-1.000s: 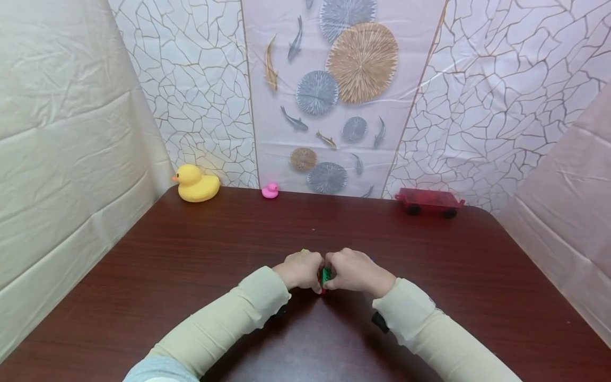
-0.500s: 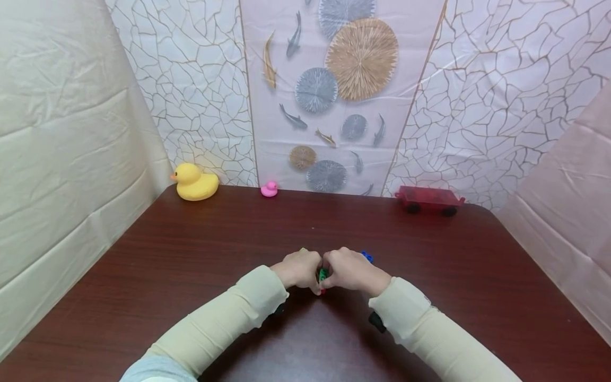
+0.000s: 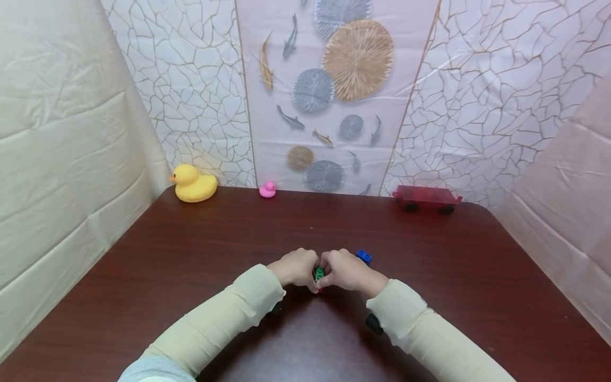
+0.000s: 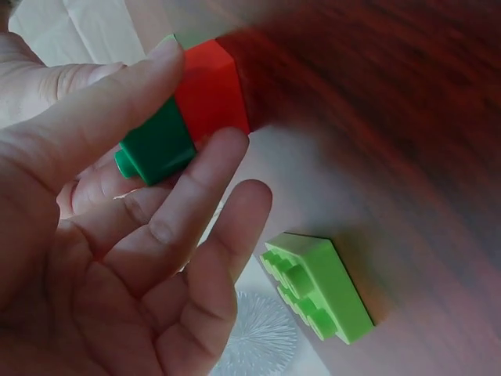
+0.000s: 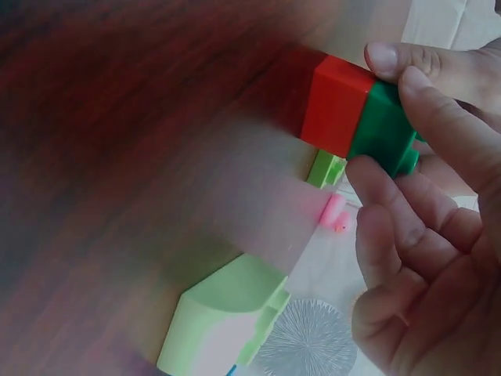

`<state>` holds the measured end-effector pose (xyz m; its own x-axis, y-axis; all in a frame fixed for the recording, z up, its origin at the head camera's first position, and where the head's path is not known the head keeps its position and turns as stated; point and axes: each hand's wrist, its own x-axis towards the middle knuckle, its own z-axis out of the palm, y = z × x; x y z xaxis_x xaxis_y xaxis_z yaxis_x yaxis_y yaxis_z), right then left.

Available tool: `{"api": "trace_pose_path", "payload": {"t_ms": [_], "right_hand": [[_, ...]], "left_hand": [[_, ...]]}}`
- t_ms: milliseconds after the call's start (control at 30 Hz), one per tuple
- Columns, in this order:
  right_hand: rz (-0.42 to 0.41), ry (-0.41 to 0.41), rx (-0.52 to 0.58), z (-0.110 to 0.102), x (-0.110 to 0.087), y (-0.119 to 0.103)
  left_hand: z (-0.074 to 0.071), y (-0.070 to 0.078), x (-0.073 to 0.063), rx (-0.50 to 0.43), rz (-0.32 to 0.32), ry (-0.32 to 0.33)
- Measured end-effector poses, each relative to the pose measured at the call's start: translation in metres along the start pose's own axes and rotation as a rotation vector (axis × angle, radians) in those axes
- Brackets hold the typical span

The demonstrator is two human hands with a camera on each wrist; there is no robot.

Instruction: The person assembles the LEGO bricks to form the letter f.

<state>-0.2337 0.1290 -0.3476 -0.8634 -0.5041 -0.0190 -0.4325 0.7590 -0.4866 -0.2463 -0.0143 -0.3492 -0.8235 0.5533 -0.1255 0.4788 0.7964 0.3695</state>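
Note:
A red brick (image 4: 210, 92) and a dark green brick (image 3: 320, 274) are joined in one short stack, the green studs facing up in the head view. My left hand (image 3: 299, 268) pinches the stack between thumb and fingers, with fingertips on the red brick in the left wrist view. From the other side my right hand (image 3: 347, 269) grips it, its thumb and a fingertip on the green brick (image 5: 383, 129). Both hands meet over the middle of the table. A lime green brick (image 4: 317, 290) lies just beyond the left hand, hidden behind it in the head view.
A blue brick (image 3: 364, 257) lies beyond the right hand. In the right wrist view a pale green sloped brick (image 5: 223, 313) stands nearby. Along the table's back edge are a yellow duck (image 3: 194, 183), a small pink duck (image 3: 268, 189) and a red wheeled toy wagon (image 3: 427, 199).
The hands have shifted slightly left, and the green brick's studs have turned into view between them. The blue brick has come into view behind the right hand; the lime brick's tip is now hidden.

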Motion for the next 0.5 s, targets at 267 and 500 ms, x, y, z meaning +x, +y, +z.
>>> {"api": "trace_pose_path", "payload": {"t_ms": [267,500], "right_hand": [[0.003,-0.034,-0.048,-0.0012,-0.0023,-0.0031],[-0.02,-0.033,-0.075,-0.005,-0.0034,0.0006]], "left_hand": [[0.0002,-0.0017,-0.0027,0.001,0.011,0.008],[-0.0012,-0.0096,-0.0045,0.05,-0.026,0.021]]}}
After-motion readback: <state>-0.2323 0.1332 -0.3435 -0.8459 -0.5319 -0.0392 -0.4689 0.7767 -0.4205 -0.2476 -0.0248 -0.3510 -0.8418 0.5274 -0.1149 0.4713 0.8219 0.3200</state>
